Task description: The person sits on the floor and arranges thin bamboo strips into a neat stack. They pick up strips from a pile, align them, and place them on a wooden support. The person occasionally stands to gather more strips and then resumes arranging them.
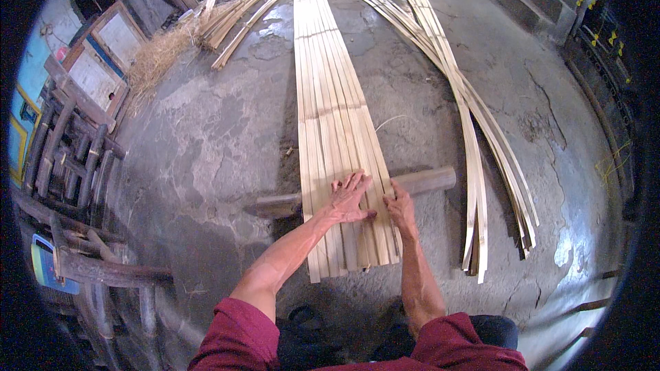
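Observation:
A long panel of pale bamboo strips (328,82), laid side by side, stretches away from me across the floor. My left hand (349,200) lies on top of the strips near their close end, fingers spread and holding nothing. At the panel's right edge my right hand (400,210) is closed on the outermost bamboo strip, with the fingers bent around its side. Under the close part of the panel runs a thick wooden log (427,179), crosswise, its two ends sticking out on either side.
Loose bamboo strips (462,99) lie crossed on the concrete floor (199,144) to the right. More strips (258,10) and a heap of straw-like shavings (159,58) are at the far left. A dark bamboo rack (113,271) stands along the left side.

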{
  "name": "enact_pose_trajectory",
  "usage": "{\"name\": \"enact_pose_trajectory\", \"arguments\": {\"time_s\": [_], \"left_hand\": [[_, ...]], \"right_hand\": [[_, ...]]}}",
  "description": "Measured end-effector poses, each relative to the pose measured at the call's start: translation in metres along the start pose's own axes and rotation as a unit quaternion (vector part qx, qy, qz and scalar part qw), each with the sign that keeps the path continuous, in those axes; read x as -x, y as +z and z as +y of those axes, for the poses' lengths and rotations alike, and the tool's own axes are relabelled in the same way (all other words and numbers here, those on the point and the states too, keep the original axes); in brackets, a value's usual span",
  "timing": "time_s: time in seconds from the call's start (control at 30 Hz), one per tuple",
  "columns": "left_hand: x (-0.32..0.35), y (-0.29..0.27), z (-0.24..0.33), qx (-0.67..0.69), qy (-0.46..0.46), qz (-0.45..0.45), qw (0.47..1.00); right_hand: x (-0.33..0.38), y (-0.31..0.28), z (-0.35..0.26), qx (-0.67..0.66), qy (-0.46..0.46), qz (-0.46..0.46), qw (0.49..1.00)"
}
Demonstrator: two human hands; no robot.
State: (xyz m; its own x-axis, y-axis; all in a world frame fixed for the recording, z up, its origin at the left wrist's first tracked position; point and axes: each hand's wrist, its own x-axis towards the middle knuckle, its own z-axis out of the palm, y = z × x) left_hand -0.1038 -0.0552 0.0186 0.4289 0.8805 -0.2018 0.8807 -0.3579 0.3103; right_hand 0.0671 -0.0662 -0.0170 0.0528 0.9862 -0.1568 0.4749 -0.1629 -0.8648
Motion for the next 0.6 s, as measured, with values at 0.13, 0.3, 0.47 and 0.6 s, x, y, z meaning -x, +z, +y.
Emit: {"name": "enact_pose_trajectory", "arguments": {"time_s": [0.13, 0.3, 0.47, 0.6], "left_hand": [[-0.003, -0.002, 0.004, 0.003, -0.014, -0.030, 0.999], [-0.003, -0.005, 0.007, 0.020, -0.022, -0.037, 0.999], [-0.002, -0.008, 0.009, 0.026, -0.024, -0.052, 0.998], [-0.002, -0.006, 0.008, 0.017, -0.019, -0.045, 0.999]], "right_hand": [[-0.006, 0.009, 0.010, -0.028, -0.062, 0.031, 0.997], [-0.004, 0.008, 0.005, 0.019, -0.068, 0.056, 0.996], [0.000, -0.002, -0.009, 0.116, -0.021, 0.006, 0.993], [-0.004, 0.003, -0.006, 0.021, -0.010, -0.013, 1.000]]}}
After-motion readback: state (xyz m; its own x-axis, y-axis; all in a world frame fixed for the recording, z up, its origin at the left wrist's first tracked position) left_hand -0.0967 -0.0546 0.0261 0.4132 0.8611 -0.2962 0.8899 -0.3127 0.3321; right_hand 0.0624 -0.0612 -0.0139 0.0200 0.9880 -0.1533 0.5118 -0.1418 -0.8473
